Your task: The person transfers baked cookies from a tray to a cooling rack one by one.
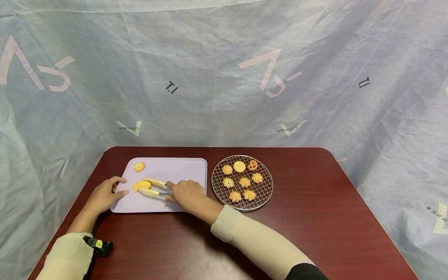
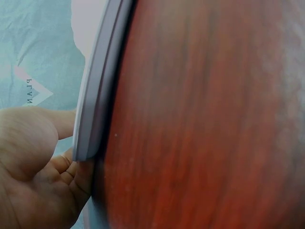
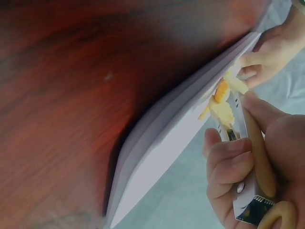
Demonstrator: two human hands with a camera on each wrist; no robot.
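My right hand (image 1: 189, 195) holds a pair of tongs (image 3: 250, 148) with pale yellow tips. Those tips lie on either side of a yellow-orange piece of food (image 1: 142, 185) with a flared tail, low over the lilac tray (image 1: 178, 168); whether they touch it on both sides I cannot tell. My left hand (image 1: 102, 196) grips the tray's left edge, thumb over the rim, as the left wrist view (image 2: 38, 167) also has it. Near the tray's far left corner lies a ring-shaped cookie (image 1: 139, 167).
Right of the tray stands a round wire rack (image 1: 263, 198) bearing several cookies, among them a pretzel-shaped one (image 1: 252, 165) and a round pale one (image 1: 239, 167). Both sit on a dark red wooden table (image 1: 308, 217). Grey printed cloth (image 1: 210, 77) hangs around the table.
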